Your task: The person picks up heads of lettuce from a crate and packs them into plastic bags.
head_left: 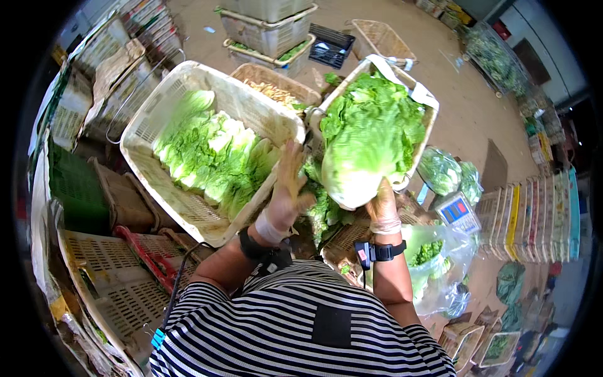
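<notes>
My right hand (382,210), in a thin pale glove, grips a large head of lettuce (361,166) by its whitish base. The leafy end lies over the right-hand crate (320,122), which holds more greens. Beside the left crate's near right rim, my left hand (287,191) is raised with fingers stretched out and thumb apart. It is somewhat blurred and holds nothing visible. Several lettuce heads (217,154) lie in a row inside the big white plastic crate (141,135); the far left one is smeared. Loose leaves (323,213) show below, between the two crates.
Beyond the crates sit a basket of brownish trimmings (270,92), stacked crates (269,34) and a black crate (331,47). To the right are bagged greens (440,171), a scale (457,212), an open plastic bag (443,267) and nested crates (527,217). More crates (119,276) crowd my left.
</notes>
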The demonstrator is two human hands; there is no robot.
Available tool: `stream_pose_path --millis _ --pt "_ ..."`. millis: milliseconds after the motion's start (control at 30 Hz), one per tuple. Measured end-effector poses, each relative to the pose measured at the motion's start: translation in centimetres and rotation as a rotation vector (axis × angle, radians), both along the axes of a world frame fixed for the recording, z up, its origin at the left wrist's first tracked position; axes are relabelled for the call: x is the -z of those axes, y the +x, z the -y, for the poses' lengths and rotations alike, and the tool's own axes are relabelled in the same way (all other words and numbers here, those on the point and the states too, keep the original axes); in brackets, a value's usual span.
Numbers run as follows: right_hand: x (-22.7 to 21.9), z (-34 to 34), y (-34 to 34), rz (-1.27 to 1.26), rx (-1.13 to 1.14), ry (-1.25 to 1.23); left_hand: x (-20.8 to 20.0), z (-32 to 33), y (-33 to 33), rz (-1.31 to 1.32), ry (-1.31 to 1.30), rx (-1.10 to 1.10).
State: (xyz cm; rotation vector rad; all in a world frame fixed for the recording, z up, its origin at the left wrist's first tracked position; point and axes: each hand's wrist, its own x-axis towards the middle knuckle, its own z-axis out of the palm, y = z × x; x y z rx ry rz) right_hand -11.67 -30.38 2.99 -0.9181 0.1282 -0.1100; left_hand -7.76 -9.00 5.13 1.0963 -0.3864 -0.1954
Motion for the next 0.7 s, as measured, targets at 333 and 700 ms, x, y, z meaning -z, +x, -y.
stream_pose_path --millis 333,700 --pt "-4.9 -1.7 -3.9 0.054 0.409 -1.068 5.0 8.9 1.2 -0.547 -0.966 0.426" --pt "-1.9 -3.1 -1.6 -0.007 0.327 -0.794 6.8 4.4 3.7 -0.357 -0.829 0.311"
